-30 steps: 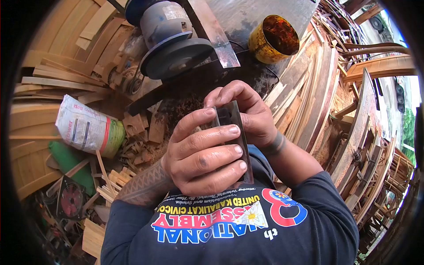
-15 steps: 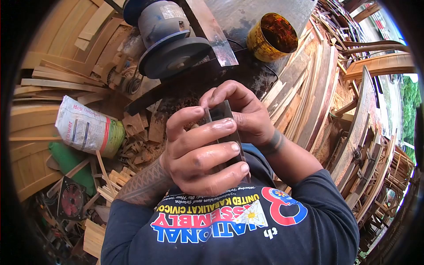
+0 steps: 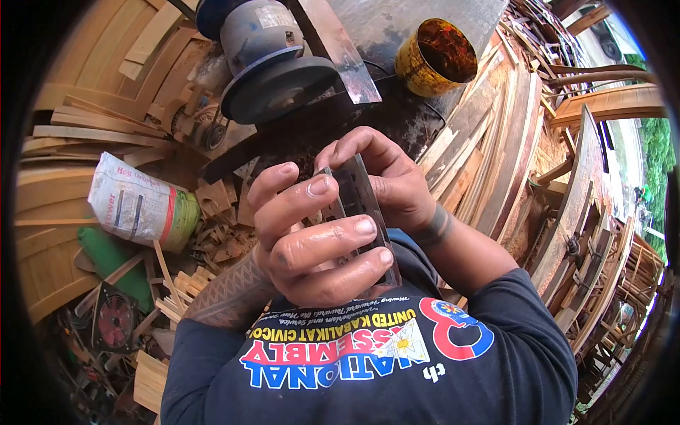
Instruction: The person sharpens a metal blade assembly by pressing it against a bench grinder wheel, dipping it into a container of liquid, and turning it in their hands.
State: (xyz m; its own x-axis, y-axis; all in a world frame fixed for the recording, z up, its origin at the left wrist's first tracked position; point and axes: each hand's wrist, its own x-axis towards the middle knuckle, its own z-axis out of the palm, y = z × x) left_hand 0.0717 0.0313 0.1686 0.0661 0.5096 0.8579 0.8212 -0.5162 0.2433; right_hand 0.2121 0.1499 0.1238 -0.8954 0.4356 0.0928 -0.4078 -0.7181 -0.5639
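Note:
A flat, dark metal piece with long straight edges is held in front of my chest, tilted, its upper end towards the bench. My left hand is closed around it from the left, lower fingers lying across its face and the upper fingers lifted a little. The left thumb is hidden. My right hand grips the upper end from the right, thumb by one edge and bent index finger over the top. Wet-looking shine shows on my left fingers. Just beyond the hands stands a bench grinder with a grey wheel.
A yellow, stained can stands on the dark bench beside a flat metal strip. Left are a printed sack, wood scraps and a small fan. Long boards and sawdust lie at right.
My left index and middle fingers have lifted and shifted left and up, baring more of the metal piece's face. The right hand keeps its grip, moved slightly left.

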